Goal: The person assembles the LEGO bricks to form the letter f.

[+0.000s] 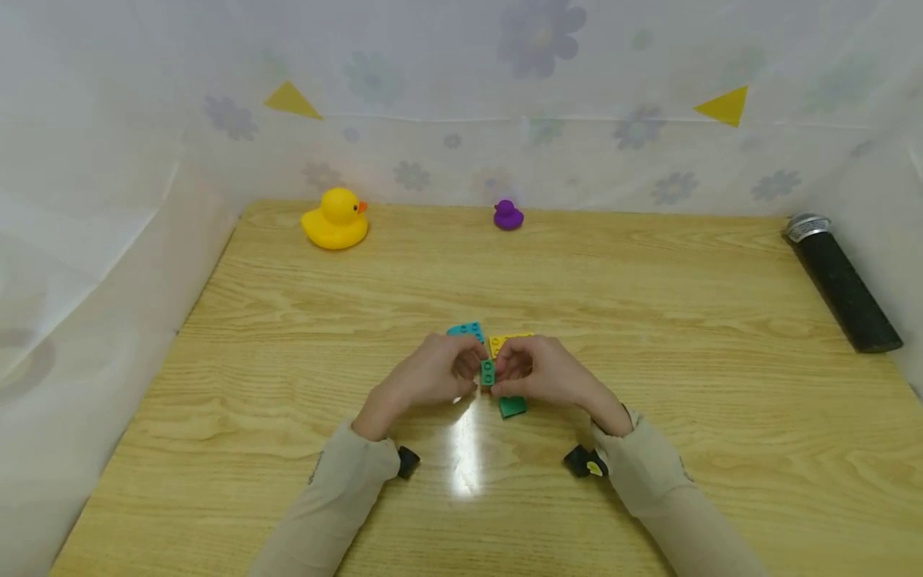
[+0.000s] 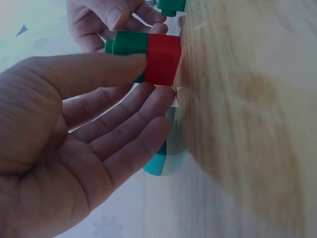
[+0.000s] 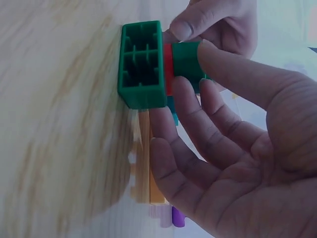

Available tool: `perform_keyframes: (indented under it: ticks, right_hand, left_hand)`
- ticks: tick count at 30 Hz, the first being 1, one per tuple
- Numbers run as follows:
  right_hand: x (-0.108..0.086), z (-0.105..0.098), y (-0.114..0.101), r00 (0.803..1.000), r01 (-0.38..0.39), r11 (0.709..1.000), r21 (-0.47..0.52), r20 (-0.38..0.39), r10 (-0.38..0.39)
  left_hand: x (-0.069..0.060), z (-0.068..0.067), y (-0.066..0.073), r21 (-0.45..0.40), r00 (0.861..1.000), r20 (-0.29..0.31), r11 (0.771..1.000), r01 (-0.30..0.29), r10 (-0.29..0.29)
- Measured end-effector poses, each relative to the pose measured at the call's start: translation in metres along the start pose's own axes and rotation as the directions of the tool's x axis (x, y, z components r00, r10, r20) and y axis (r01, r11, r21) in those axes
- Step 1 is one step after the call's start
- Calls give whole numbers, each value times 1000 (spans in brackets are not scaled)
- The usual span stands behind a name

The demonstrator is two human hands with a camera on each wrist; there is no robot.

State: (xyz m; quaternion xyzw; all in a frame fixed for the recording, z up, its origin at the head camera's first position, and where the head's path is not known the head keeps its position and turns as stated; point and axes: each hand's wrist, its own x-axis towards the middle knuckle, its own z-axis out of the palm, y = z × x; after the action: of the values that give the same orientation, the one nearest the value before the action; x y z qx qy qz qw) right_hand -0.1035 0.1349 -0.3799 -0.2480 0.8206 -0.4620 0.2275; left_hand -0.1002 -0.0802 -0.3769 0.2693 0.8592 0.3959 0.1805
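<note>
A small green toy brick (image 1: 488, 373), studs up, sits on top of a red brick (image 2: 163, 59) on the table. My left hand (image 1: 436, 370) pinches the green brick from the left, its thumb across the green side in the left wrist view. From the other side my right hand (image 1: 544, 373) pinches the same brick between thumb and fingers. Close by the right hand, another green brick (image 3: 142, 64) lies on its side with its hollow underside showing. Partly hidden behind the hands are a blue brick (image 1: 467, 329) and a yellow brick (image 1: 505, 343).
At the table's back edge stand a yellow rubber duck (image 1: 336, 220) and a small purple duck (image 1: 508, 216). A black microphone-like object (image 1: 840, 280) with a silver head lies at the far right. Flowered white cloth (image 1: 447, 88) hangs behind the wooden table (image 1: 288, 320).
</note>
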Motion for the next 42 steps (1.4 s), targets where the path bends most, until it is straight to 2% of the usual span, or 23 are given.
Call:
perform_keyframes:
  ticks: [4,8,13,17,21,26,29,34,42]
  right_hand:
    - [0,-1,1,1000,23,1000,3,18,-23]
    - [0,-6,3,998,59,997,-42,0,-59]
    - [0,-19,5,989,87,992,-86,-113,-96]
    - [3,-28,7,975,63,992,-108,-207,-85]
    - [7,-32,14,966,27,991,-134,-251,-60]
    - [9,-32,23,958,22,983,-183,-277,-73]
    - [10,-31,27,958,22,981,-191,-278,-76]
    - [11,-31,32,969,17,983,-184,-241,-61]
    - [12,-30,32,980,7,977,-213,-195,-50]
  left_hand:
    - [0,1,0,6,999,32,1000,-7,6]
    - [1,1,0,22,1000,29,1000,-10,10]
    - [2,2,0,41,1000,26,999,13,-14]
    - [2,1,1,41,999,34,999,26,-28]
    - [2,0,1,37,998,42,998,49,-51]
    - [1,1,1,43,998,38,998,54,-55]
    - [1,1,1,41,998,35,998,46,-47]
    - [1,1,1,37,999,31,999,35,-36]
    - [1,1,-1,22,998,36,999,44,-45]
